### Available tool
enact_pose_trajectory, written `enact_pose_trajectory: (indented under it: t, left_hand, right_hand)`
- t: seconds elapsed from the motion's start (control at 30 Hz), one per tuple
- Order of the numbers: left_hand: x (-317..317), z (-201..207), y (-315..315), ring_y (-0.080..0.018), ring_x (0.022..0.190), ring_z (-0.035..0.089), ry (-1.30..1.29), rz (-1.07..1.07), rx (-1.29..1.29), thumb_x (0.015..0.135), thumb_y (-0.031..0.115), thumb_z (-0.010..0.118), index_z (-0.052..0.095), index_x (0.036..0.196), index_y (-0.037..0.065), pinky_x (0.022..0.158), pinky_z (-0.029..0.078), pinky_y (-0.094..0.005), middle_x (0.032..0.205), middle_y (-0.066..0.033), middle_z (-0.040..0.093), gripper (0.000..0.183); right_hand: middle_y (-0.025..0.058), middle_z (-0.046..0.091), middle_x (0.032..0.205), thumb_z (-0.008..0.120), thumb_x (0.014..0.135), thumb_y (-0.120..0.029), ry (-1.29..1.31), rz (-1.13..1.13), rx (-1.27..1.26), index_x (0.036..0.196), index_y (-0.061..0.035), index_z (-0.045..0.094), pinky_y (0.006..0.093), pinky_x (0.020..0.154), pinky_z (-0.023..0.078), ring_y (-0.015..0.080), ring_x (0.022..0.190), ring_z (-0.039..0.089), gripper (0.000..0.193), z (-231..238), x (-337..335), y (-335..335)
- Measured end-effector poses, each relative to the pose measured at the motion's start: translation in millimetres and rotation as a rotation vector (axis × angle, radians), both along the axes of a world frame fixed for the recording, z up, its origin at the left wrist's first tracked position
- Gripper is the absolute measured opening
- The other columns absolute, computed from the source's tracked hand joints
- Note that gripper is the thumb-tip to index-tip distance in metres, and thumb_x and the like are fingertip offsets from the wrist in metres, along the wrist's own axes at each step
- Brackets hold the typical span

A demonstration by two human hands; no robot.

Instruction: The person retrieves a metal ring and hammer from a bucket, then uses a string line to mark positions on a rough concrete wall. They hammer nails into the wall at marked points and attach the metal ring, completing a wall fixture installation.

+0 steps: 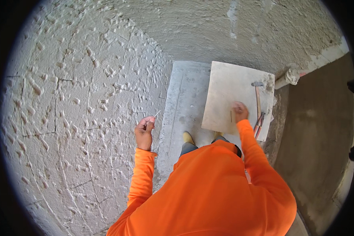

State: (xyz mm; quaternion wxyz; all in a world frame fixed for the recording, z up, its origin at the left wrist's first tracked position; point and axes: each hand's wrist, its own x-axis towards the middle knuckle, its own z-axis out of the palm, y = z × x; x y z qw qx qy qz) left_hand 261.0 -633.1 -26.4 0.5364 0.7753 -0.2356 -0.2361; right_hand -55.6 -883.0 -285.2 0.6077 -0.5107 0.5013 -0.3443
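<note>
My left hand (144,133) is raised close to the rough wall on the left, thumb and fingers pinched together. A thin pale sliver (157,114), possibly a nail, pokes out of that pinch. Over a light square board (222,94) my right hand (240,111) is smeared by motion, its fingers curled. A thin dark line (231,117) shows beside its fingertips; whether it is held cannot be made out. Right of that hand, a hammer (258,98) with a wooden handle lies on the board. Below the hammer is a pair of red-handled pincers (259,126), partly overlapping its handle end.
The left wall (78,102) carries many raised mortar lumps and block joints. A rough plastered wall (192,31) closes off the far side. A pipe end (288,78) juts out beyond the board's right corner. My boots (188,137) stand on a grey concrete strip (185,90).
</note>
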Motion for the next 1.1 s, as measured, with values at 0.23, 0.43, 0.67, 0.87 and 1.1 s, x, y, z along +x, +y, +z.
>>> enact_pose_trajectory:
  t: [0.23, 0.43, 0.67, 0.87, 1.1]
  left_hand:
    - [-19.2, 12.3, -6.7, -0.0038, 0.067, 0.049, -0.027, -0.029, -0.027, 0.096, 0.014, 0.070, 0.073, 0.102, 0.001, 0.062, 0.039, -0.0196, 0.073, 0.0051, 0.058, 0.015]
    - [-24.5, 15.2, 4.5, -0.0045, 0.068, 0.052, -0.054, -0.020, 0.001, 0.096, 0.012, 0.068, 0.072, 0.103, 0.001, 0.062, 0.041, -0.0205, 0.074, 0.0028, 0.062, 0.014]
    - [-28.7, 29.6, 19.4, -0.0027, 0.059, 0.046, 0.492, 0.064, -0.074, 0.098, 0.015, 0.064, 0.071, 0.108, 0.001, 0.055, 0.035, -0.0186, 0.076, -0.0010, 0.067, 0.019]
    - [-34.0, 37.8, 21.3, -0.0027, 0.058, 0.039, 0.607, 0.023, -0.148, 0.097, 0.013, 0.065, 0.070, 0.112, 0.002, 0.054, 0.032, -0.0179, 0.080, -0.0038, 0.070, 0.019]
    - [-25.6, 39.1, 34.8, -0.0099, 0.081, 0.065, 0.396, -0.162, -0.053, 0.096, 0.006, 0.067, 0.070, 0.107, -0.003, 0.073, 0.050, -0.0227, 0.092, -0.0065, 0.074, 0.015]
  right_hand:
    - [0.0067, 0.075, 0.094, 0.071, 0.091, -0.008, -0.289, 0.682, -0.331, 0.109, -0.0041, 0.072, 0.0300, 0.080, 0.054, 0.0159, 0.084, 0.070, 0.019, 215.6, 157.5, 63.9]
    - [0.0097, 0.075, 0.088, 0.072, 0.090, -0.009, -0.304, 0.758, -0.439, 0.100, -0.0038, 0.073, 0.0307, 0.073, 0.055, 0.0193, 0.076, 0.070, 0.011, 251.5, 181.0, 72.5]
    - [0.0104, 0.074, 0.089, 0.072, 0.089, -0.007, -0.329, 0.665, -0.417, 0.094, -0.0028, 0.071, 0.0313, 0.071, 0.055, 0.0194, 0.077, 0.071, 0.007, 245.9, 186.9, 95.3]
    - [0.0128, 0.070, 0.088, 0.070, 0.085, 0.000, -0.361, 0.723, -0.824, 0.095, -0.0047, 0.071, 0.0352, 0.068, 0.055, 0.0289, 0.077, 0.068, 0.011, 249.9, 181.7, 110.5]
    - [0.0119, 0.069, 0.087, 0.068, 0.087, 0.000, -0.424, 0.856, -0.647, 0.095, -0.0042, 0.071, 0.0332, 0.066, 0.055, 0.0249, 0.077, 0.069, 0.009, 253.1, 183.1, 109.6]
